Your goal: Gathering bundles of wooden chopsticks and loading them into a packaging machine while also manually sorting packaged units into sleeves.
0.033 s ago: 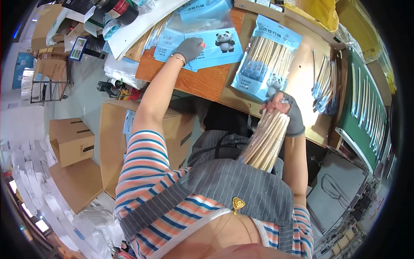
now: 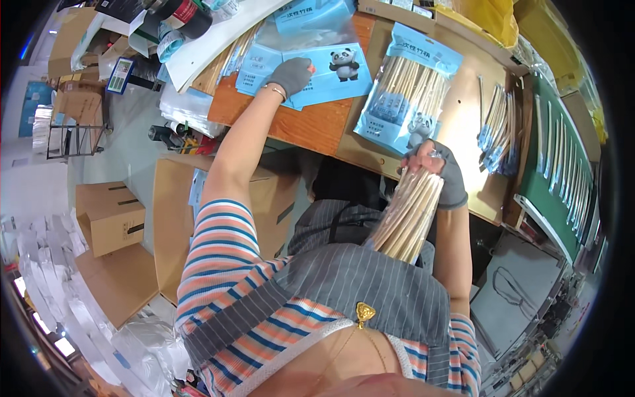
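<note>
My left hand point(image 2: 291, 76), in a grey fingerless glove, rests on flat blue printed bags point(image 2: 340, 89) at the far left of the table. Its fingers are curled at the edge of the top panda bag, with one fingertip showing. My right hand point(image 2: 444, 173), gloved alike, is closed round one end of a bundle of wrapped bamboo chopsticks point(image 2: 409, 215). The bundle slants down toward my apron, over the table's front edge. Just beyond the right hand lies a blue and clear bag full of chopsticks point(image 2: 405, 92).
Loose wrapped chopsticks point(image 2: 499, 132) lie at the table's right. More stand in a row on a green board point(image 2: 562, 165). A dark cup point(image 2: 185, 16) is at the back left. Cardboard boxes point(image 2: 109, 218) stand on the floor at left, yellow bags point(image 2: 486, 20) at the back.
</note>
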Tool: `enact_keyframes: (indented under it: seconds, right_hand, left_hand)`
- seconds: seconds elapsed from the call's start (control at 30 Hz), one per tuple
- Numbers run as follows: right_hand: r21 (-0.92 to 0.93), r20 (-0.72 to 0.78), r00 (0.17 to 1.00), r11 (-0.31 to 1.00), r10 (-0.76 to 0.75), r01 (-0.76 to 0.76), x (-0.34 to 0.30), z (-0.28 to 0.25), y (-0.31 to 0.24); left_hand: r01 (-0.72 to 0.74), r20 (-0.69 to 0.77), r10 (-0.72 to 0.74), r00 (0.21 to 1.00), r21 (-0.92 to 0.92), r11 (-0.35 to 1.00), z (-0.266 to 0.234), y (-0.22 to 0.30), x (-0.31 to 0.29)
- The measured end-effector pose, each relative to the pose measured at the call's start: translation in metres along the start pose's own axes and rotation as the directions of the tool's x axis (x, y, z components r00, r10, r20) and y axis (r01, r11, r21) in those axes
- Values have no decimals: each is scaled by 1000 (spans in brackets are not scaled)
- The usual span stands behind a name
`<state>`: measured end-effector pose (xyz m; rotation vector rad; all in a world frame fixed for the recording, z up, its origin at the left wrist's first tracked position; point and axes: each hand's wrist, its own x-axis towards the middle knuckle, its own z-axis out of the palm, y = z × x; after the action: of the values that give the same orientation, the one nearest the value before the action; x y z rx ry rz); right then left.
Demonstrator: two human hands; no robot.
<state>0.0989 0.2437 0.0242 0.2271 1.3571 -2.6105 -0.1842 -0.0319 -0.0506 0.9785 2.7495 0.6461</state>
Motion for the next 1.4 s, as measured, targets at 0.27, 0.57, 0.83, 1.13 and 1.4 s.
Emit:
enact_keyframes:
  seconds: [0.27, 0.57, 0.83, 1.13, 1.4]
  right_hand:
    - [-19, 15, 999, 999, -36, 36, -16, 0, -6]
    - [-64, -11, 993, 991, -121, 120, -23, 25, -21]
    - [-68, 53, 974, 973, 222, -219, 24, 32, 13]
    - [138, -176, 983, 990, 57, -33, -3, 23, 44]
    - [-641, -408, 910, 688, 72, -342, -171, 33, 61]
  left_hand:
    - [-14, -115, 0, 993, -127, 992, 15, -7, -10]
    - [56, -468, 49, 883, 208, 977, -16, 79, -20]
    - [-280, -489, 186, 852, -125, 952, 16, 179, -93]
    - [-518, -520, 344, 782, -233, 823, 29, 222, -146]
    - [-532, -276, 457, 845, -504, 680, 57, 242, -237]
